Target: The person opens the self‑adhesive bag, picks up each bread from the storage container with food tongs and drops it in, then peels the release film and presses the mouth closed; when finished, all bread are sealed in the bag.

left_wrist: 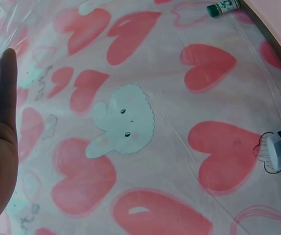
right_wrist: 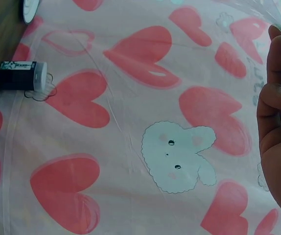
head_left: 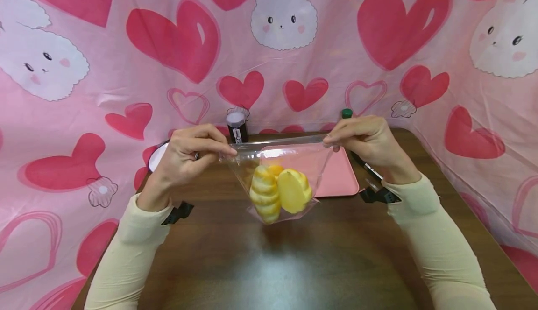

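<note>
A clear plastic bag (head_left: 248,158) hangs stretched between both hands above the table. Its left top corner is pinched by my left hand (head_left: 191,153), and the right top corner by my right hand (head_left: 365,142). Inside the bag, near its bottom, lie a yellow ridged bread-like piece (head_left: 265,195) and a second yellow piece with a flat cut face (head_left: 292,192); a bit of orange-yellow shows behind them. In the left wrist view, the left hand (left_wrist: 1,127) holds clear film at the edge. The right wrist view shows the right hand (right_wrist: 280,107) at its edge.
A pink tray (head_left: 338,174) lies on the brown table (head_left: 269,263) behind the bag. At the back stand a dark jar with a whitish lid (head_left: 237,125) and a green-capped bottle (head_left: 346,113). A dark pen-like item (head_left: 371,171) lies right of the tray; a white round object (head_left: 158,157) is partly hidden at left.
</note>
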A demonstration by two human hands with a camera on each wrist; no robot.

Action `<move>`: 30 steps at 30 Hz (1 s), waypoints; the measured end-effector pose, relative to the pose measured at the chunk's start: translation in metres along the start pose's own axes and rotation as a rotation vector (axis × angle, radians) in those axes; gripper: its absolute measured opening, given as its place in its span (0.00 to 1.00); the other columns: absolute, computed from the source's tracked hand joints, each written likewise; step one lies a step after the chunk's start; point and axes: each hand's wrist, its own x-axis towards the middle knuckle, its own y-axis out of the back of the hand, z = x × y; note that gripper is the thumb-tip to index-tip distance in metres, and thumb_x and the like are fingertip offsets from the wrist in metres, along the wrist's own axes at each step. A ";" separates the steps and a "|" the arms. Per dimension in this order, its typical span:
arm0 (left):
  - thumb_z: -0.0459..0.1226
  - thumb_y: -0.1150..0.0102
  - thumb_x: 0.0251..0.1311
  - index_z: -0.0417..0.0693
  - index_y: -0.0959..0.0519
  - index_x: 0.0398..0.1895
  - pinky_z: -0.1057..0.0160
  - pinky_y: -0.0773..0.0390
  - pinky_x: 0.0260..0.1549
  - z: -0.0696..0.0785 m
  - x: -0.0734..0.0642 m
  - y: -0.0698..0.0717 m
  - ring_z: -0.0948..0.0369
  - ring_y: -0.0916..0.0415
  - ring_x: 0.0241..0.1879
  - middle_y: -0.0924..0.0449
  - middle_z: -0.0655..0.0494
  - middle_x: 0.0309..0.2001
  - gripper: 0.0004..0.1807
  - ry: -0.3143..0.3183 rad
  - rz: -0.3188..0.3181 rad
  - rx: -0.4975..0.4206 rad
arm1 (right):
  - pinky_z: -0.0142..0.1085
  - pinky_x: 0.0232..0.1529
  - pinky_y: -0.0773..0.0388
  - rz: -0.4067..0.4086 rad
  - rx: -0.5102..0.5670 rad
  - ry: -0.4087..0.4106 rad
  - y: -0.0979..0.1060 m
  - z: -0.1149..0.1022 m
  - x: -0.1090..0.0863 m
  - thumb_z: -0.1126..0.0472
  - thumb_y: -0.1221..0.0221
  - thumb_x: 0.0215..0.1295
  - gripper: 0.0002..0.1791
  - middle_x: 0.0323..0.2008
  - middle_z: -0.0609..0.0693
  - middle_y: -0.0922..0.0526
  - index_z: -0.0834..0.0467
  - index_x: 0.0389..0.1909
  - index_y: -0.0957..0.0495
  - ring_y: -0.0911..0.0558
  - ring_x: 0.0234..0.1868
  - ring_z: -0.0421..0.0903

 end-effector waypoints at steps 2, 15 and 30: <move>0.21 0.50 0.51 0.41 0.11 0.36 0.72 0.30 0.24 0.000 0.000 -0.001 0.65 0.25 0.31 0.17 0.51 0.32 0.18 0.006 0.016 0.015 | 0.32 0.33 0.19 0.001 -0.015 -0.004 0.000 0.000 0.000 0.89 0.48 0.55 0.18 0.36 0.57 0.11 0.72 0.35 0.14 0.16 0.33 0.47; 0.15 0.32 0.43 0.36 0.13 0.42 0.73 0.25 0.23 0.002 -0.001 -0.003 0.65 0.23 0.26 0.15 0.56 0.32 0.20 0.228 0.087 -0.052 | 0.31 0.32 0.24 -0.023 -0.146 -0.063 0.004 -0.002 0.000 0.86 0.48 0.57 0.18 0.38 0.55 0.11 0.69 0.38 0.13 0.18 0.36 0.47; 0.29 0.30 0.56 0.48 0.13 0.47 0.69 0.18 0.32 -0.002 -0.001 0.001 0.63 0.18 0.30 0.13 0.56 0.35 0.15 0.547 -0.064 0.076 | 0.28 0.32 0.19 0.180 -0.311 -0.282 -0.012 -0.010 0.009 0.80 0.32 0.51 0.13 0.33 0.47 0.11 0.65 0.38 0.12 0.16 0.34 0.42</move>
